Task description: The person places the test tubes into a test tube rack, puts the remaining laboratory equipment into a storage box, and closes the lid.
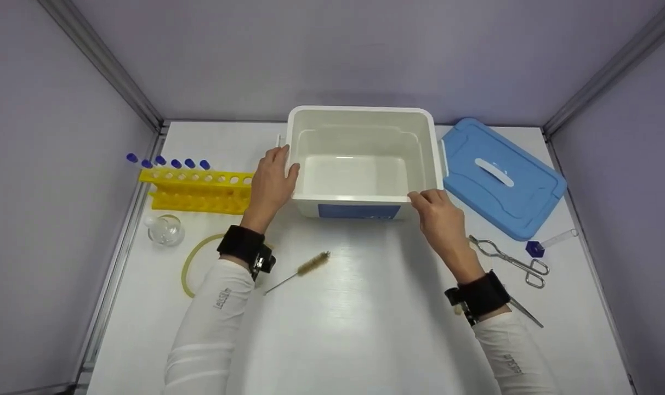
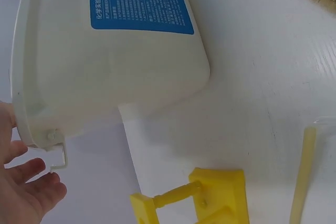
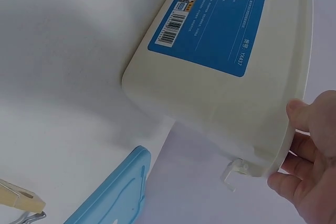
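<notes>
The white box point(image 1: 362, 131) stands upright at the rear middle of the white table point(image 1: 343, 340), with its mouth facing up and its blue label point(image 1: 359, 211) on the front wall. The left hand point(image 1: 272, 181) grips the left rim, thumb at the upper edge and fingers bent along the outer side, beside a white clip point(image 2: 60, 156); the grip is narrow around the rim. The right hand point(image 1: 442, 219) holds the front right corner of the rim, thumb on the front face and remaining fingers curled around the edge (the right wrist view shows this pinch most clearly). A blue lid point(image 1: 510, 192) lies flat to the right of the box. In front of the lid are metal tongs point(image 1: 505, 257) and a clear cylinder point(image 1: 557, 240) with a blue base, lying on its side. Tweezers point(image 1: 526, 311) extend from behind the right wrist, and the right wrist view shows the end of a wooden clamp point(image 3: 21, 195). To the left of the box, a yellow rack point(image 1: 200, 200) bears a row of tubes with blue caps point(image 1: 176, 163); a glass flask point(image 1: 165, 230) is located just in front. A loop of yellowish tubing point(image 1: 187, 271) passes beneath the left forearm, and a bristle brush point(image 1: 313, 264) lies between the forearms.
</notes>
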A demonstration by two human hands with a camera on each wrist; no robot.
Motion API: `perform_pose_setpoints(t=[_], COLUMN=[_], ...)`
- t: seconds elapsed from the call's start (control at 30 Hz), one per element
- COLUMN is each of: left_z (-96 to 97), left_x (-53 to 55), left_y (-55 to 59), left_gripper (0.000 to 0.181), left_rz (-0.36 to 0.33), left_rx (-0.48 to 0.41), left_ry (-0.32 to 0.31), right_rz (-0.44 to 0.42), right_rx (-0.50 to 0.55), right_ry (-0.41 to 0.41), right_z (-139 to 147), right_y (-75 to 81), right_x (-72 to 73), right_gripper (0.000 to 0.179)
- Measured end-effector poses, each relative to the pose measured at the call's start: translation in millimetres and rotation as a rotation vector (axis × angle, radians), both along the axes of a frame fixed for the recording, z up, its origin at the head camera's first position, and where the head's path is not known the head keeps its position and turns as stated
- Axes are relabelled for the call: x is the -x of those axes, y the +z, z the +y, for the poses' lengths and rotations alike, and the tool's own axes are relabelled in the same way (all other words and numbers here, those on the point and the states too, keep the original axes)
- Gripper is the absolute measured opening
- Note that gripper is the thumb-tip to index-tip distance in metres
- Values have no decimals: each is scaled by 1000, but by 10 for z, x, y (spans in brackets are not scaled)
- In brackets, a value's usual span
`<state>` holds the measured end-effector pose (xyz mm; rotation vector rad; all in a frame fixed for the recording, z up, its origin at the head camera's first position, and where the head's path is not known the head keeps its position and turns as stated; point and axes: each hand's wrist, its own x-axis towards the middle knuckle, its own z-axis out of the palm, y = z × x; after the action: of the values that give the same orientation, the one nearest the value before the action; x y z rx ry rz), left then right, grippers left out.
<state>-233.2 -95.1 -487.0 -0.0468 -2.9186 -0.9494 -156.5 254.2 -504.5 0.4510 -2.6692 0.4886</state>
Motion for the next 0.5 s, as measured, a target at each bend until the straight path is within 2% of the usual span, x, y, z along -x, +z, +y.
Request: perform_pose_setpoints(t=[0.17,0.33,0.4,0.5], left_z=[-3,17,33,63], left_x=[52,77,71,49], left_y=[-13,-43,-54,-73], left_gripper=[61,67,67,62], left_rz=[-40,-72,-71,-31], left_rx=[11,-22,-31,-38], left_ry=[5,36,47,47], right_rz=[24,61,71,88], right_rx=[-14,-4,4,12], right_ry=[5,15,18,17], right_z=[-15,-24,-27,-20], right_y=[-14,-42,-55,-69], right_x=[-89,-162,-194,-235], right_gripper=[18,17,17,17])
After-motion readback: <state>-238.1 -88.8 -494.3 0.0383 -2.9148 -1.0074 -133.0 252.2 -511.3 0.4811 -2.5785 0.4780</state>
